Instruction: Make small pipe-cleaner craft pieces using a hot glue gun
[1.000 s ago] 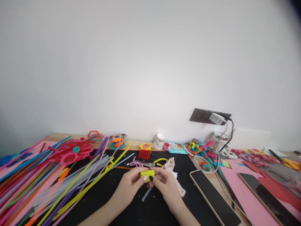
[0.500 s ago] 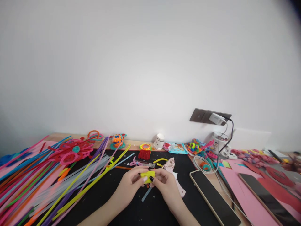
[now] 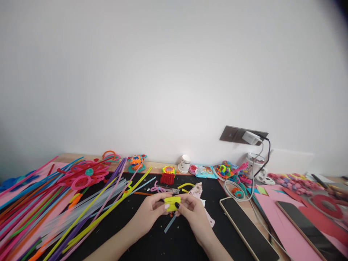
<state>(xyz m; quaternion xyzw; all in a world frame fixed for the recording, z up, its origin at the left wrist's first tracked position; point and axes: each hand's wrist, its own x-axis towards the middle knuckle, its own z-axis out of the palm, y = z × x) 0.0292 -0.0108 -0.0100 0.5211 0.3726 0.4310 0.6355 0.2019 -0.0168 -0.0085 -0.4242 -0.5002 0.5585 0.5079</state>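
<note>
Between my two hands is a small block of yellow pipe cleaner (image 3: 172,203), its rows lying side by side. My left hand (image 3: 149,214) grips its left end, the thumb pressed on the front. On the right end, the thumb and fingers of my right hand (image 3: 193,215) pinch it too. Both hands hold it just above the black mat (image 3: 152,243). Pliers with yellow handles (image 3: 186,187) lie beyond my fingers, partly hidden. A short grey-blue strip (image 3: 170,224) rests on the mat below the block.
Many coloured pipe cleaners (image 3: 106,214) spread over the left side, with a pink looped flower (image 3: 84,174) among them. A paper cup (image 3: 184,164) and a red and yellow craft piece (image 3: 168,175) stand at the back. Rightward lie a phone (image 3: 247,226) and a white cable (image 3: 252,185).
The yellow block has turned in my fingers, so more of its ribbed face shows. Both hands keep their grip in nearly the same place.
</note>
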